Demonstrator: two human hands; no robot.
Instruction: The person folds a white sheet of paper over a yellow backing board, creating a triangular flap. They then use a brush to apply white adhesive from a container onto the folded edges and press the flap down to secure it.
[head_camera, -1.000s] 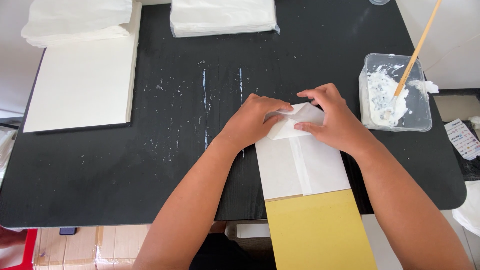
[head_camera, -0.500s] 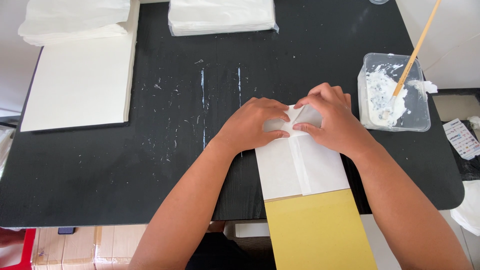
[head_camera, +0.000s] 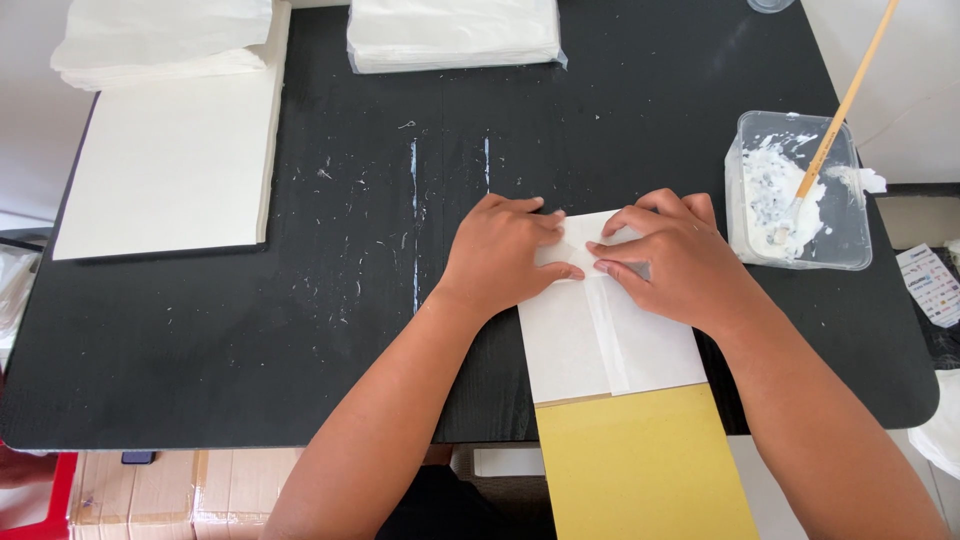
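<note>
so your left hand (head_camera: 500, 255) is flat-ish on the top left corner of the white paper sheet (head_camera: 600, 345), fingers spread a little and curled down, thumb tip pressing the fold near the middle. it's not gripping anything, just pinning the paper to the black table (head_camera: 300, 330). your right hand (head_camera: 675, 260) is doing the mirror thing on the top right corner, fingers bent and close together, fingertips pushing down on the folded edge. the two hands nearly meet at the centre seam of the sheet.

the white sheet lies at the near edge of the table, and its lower end sits on a yellow board (head_camera: 645, 465) that sticks out past the table edge toward you.

just beside your right hand there's a clear plastic tub (head_camera: 795, 190) of white paste with a wooden stick (head_camera: 845, 105) leaning in it. top left is a cream board (head_camera: 175, 165) with a stack of white sheets (head_camera: 165, 40) on it, and another white stack (head_camera: 455, 32) sits top centre.
</note>
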